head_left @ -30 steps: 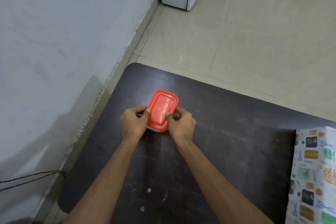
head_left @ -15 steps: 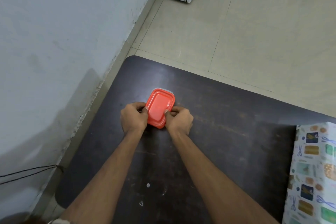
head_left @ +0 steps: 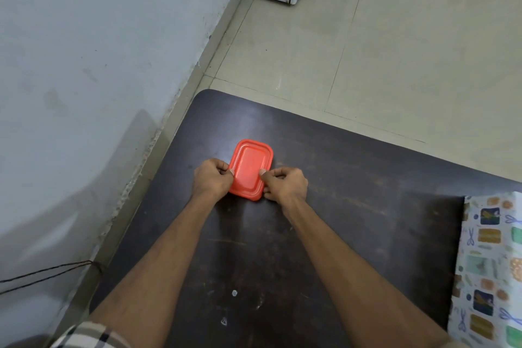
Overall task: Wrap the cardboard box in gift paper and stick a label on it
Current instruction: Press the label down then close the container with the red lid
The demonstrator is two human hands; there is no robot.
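Observed: a small orange-red rectangular plastic container with a rimmed lid (head_left: pixel 250 168) sits flat on the dark brown wooden table (head_left: pixel 353 206), towards its far left corner, with its long axis running near to far.

Grip: the left hand (head_left: pixel 212 178) holds the container's left long edge and the right hand (head_left: pixel 285 183) the right long edge. On each hand the fingers are curled in against the side wall and the thumb tip is laid on the lid's rim, so each hand pinches lid and body together. The symmetrical, low hold steadies the container against the table. In my judgement it suits either seating the lid or working it loose; which one cannot be told.

Task item: no bare cardboard box is in view. Gift paper printed with small coloured motifs on white (head_left: pixel 491 263) lies at the right edge of the table, well apart from both hands and cut off by the frame. Its left side appears to drop as a face, which suggests a box beneath, but this cannot be confirmed. No label is visible on the part shown.

Assessment: the container is probably a store for supplies such as labels, which would explain attention here rather than at the paper. Its contents are hidden.
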